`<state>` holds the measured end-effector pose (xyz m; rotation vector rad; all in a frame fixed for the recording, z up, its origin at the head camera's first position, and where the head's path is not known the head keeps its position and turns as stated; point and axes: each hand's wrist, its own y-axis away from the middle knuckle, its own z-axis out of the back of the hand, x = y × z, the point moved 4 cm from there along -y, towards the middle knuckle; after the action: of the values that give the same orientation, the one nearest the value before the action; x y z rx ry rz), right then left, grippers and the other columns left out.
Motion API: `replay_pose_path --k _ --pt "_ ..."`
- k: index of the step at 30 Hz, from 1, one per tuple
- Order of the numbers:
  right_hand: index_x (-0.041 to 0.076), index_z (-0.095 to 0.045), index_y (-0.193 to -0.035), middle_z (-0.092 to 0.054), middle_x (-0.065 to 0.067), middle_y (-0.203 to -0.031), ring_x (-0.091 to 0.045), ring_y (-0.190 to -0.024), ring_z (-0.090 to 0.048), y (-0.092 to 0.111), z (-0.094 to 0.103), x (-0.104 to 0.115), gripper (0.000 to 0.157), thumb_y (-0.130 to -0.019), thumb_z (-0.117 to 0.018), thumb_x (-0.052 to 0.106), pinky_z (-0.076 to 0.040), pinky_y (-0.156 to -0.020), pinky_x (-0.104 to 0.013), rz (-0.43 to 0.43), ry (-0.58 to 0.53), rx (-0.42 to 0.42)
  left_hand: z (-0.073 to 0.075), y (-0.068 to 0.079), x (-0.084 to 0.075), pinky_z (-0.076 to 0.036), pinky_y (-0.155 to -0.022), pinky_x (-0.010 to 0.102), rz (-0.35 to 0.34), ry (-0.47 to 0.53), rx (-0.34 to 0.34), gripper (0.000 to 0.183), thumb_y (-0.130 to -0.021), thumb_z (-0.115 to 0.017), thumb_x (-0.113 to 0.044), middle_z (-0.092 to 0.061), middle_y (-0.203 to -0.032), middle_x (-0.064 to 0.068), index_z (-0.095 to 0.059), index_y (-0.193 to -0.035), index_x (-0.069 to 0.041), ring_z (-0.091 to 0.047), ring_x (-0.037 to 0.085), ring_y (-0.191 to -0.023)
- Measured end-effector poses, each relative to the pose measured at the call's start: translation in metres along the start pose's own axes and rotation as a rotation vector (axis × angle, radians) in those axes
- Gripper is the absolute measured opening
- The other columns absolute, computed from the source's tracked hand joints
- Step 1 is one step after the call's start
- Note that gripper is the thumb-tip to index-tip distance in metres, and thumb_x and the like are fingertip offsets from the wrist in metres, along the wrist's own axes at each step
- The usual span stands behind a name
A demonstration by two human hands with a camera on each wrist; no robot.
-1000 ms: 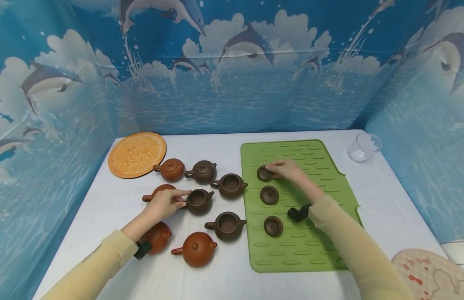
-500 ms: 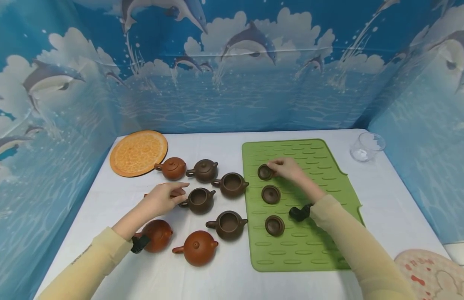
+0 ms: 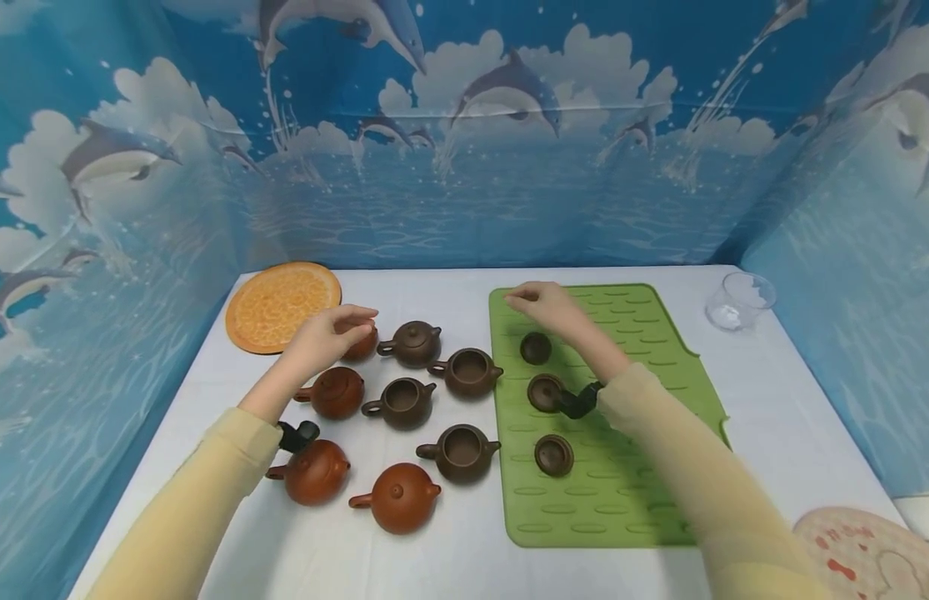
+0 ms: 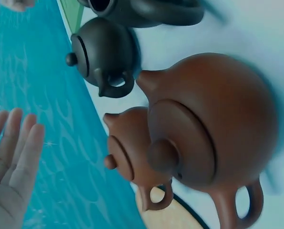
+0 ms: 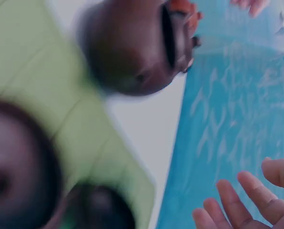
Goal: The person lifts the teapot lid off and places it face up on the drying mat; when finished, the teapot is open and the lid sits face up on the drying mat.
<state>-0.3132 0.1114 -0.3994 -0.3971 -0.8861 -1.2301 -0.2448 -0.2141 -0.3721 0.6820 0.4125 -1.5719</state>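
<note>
Both hands, left hand and right hand, hover empty above teapots.

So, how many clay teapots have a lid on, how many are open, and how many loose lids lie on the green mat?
Brown clay teapots with lid on: 5
Dark clay teapots without lid: 3
Loose round clay lids on green ribbed mat: 3
Total: 11

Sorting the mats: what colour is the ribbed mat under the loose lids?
Green; the mat shows best in the head view.
</note>
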Motion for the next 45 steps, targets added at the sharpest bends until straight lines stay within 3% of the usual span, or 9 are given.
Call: replay_pose_path --k 6,11,16,22,32,45 --pt "0.011 -0.063 -0.130 -0.061 -0.012 -0.135 -0.030 -0.128 -0.054 -0.019 -0.030 0.039 0.036 -0.100 -0.058 0.030 -0.045 -0.106 -0.047 0.053 -0.091 0.020 -0.012 -0.024 0.005 -0.049 -0.103 0.046 0.022 0.061 -0.035 0.033 -0.099 -0.060 -0.021 -0.066 -0.129 0.013 -0.064 -0.131 -0.012 -0.061 0.029 -0.121" --pt "0.014 -0.068 -0.124 -0.067 -0.007 -0.126 -0.025 -0.117 -0.061 -0.032 -0.061 0.056 0.030 -0.098 -0.062 0.028 -0.050 -0.100 -0.042 0.099 -0.097 0.049 -0.031 -0.032 0.010 -0.048 -0.103 0.044 0.076 0.084 -0.014 0.032 -0.099 -0.061 -0.020 -0.066 -0.130 0.013 -0.065 -0.130 -0.011 -0.060 0.029 -0.122" --pt "0.014 -0.070 -0.122 -0.070 -0.006 -0.121 -0.024 -0.109 -0.065 -0.042 -0.086 0.062 0.028 -0.096 -0.064 0.024 -0.052 -0.096 -0.040 0.074 -0.038 0.066 -0.051 -0.036 0.013 -0.052 -0.097 0.044 0.065 0.030 0.035 0.033 -0.098 -0.061 -0.017 -0.067 -0.127 0.014 -0.064 -0.130 -0.009 -0.063 0.030 -0.118" --pt "0.013 -0.072 -0.119 -0.071 -0.005 -0.121 -0.024 -0.113 -0.064 -0.048 -0.110 0.064 0.025 -0.096 -0.065 0.019 -0.053 -0.095 -0.036 0.073 0.086 0.103 -0.065 -0.039 0.015 -0.052 -0.098 0.043 0.058 -0.017 0.053 0.032 -0.096 -0.063 -0.013 -0.067 -0.126 0.015 -0.064 -0.128 -0.005 -0.063 0.031 -0.118" --pt "0.010 -0.075 -0.112 -0.075 -0.005 -0.109 -0.022 -0.110 -0.066 -0.046 -0.118 0.070 0.021 -0.091 -0.070 0.012 -0.053 -0.096 -0.034 0.116 0.195 0.041 -0.066 -0.038 0.017 -0.055 -0.092 0.040 0.064 -0.048 0.003 0.032 -0.094 -0.065 -0.006 -0.072 -0.114 0.015 -0.066 -0.126 -0.005 -0.068 0.029 -0.107" --pt "0.011 -0.077 -0.103 -0.075 -0.003 -0.107 -0.022 -0.109 -0.066 -0.047 -0.123 0.080 0.015 -0.091 -0.072 0.017 -0.051 -0.098 -0.034 0.161 0.270 0.031 -0.056 -0.036 0.023 -0.056 -0.085 0.039 0.057 -0.091 -0.014 0.033 -0.092 -0.067 -0.004 -0.073 -0.109 0.014 -0.068 -0.125 -0.006 -0.069 0.028 -0.102"
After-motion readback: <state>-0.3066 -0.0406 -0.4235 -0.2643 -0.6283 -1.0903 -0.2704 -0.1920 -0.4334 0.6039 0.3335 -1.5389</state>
